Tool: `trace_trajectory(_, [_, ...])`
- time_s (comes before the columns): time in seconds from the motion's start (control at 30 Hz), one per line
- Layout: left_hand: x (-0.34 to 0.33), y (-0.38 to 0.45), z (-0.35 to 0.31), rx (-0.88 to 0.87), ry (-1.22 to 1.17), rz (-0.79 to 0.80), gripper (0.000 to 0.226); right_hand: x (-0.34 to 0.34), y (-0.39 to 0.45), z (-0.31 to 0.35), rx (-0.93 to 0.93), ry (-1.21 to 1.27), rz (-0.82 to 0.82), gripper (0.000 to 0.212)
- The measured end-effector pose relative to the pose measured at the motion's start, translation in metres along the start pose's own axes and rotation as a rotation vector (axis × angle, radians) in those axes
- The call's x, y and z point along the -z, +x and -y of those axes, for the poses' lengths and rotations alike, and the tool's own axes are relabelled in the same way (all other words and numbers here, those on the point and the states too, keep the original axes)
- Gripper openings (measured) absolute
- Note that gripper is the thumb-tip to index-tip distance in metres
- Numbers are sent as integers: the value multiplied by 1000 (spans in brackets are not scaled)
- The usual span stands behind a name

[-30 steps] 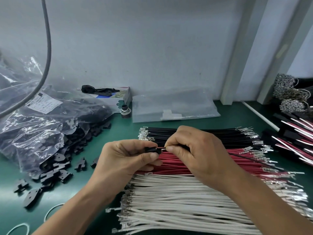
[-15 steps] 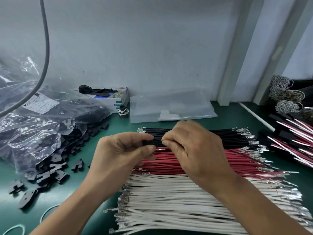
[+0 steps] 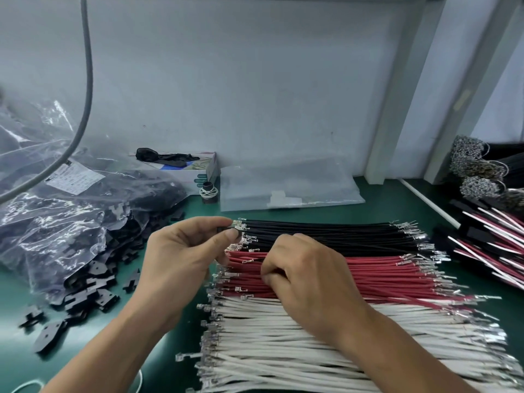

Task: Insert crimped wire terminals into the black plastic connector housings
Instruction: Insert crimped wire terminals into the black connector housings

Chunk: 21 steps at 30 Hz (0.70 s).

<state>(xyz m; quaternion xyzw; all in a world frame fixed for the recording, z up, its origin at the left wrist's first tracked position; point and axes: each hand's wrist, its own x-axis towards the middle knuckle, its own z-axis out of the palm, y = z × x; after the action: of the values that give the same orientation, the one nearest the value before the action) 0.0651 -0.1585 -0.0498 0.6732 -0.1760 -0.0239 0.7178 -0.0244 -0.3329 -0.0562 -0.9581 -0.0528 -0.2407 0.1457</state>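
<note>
My left hand (image 3: pixel 184 251) is raised over the left ends of the wire rows and pinches a small black connector housing (image 3: pixel 223 230) between thumb and forefinger. My right hand (image 3: pixel 300 270) lies lower, on the red wires (image 3: pixel 382 275); its curled fingertips dig into that row and pinch a red wire near its left end. Black wires (image 3: pixel 326 234) lie behind the red row and white wires (image 3: pixel 283 350) in front, all with metal crimped terminals at both ends. Whether a wire sits in the housing is hidden by my fingers.
Loose black housings (image 3: pixel 93 290) spill from a clear bag (image 3: pixel 56 222) at the left. A small box (image 3: pixel 184 173) and a flat clear bag (image 3: pixel 283 185) lie by the back wall. Wired assemblies (image 3: pixel 496 245) pile up at the right. A grey cable (image 3: pixel 88 80) hangs at the upper left.
My right hand has left the housing and dropped toward me onto the red wire row. My left hand has lifted the housing a little up and left.
</note>
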Motion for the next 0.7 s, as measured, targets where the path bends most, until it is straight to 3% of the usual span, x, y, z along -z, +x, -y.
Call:
trace_trajectory(0.13, [3,2,1,38,-67,-3,32,7,0,-4,-22,81,-43,4])
trace_trajectory(0.27, [4,4,0,109,-195,32,36,14,2,-8,-68,263,-138,13])
trace_trajectory(0.7, [6,3,-4,250,-344,173,33,20,1,-14,-29,325,-303,11])
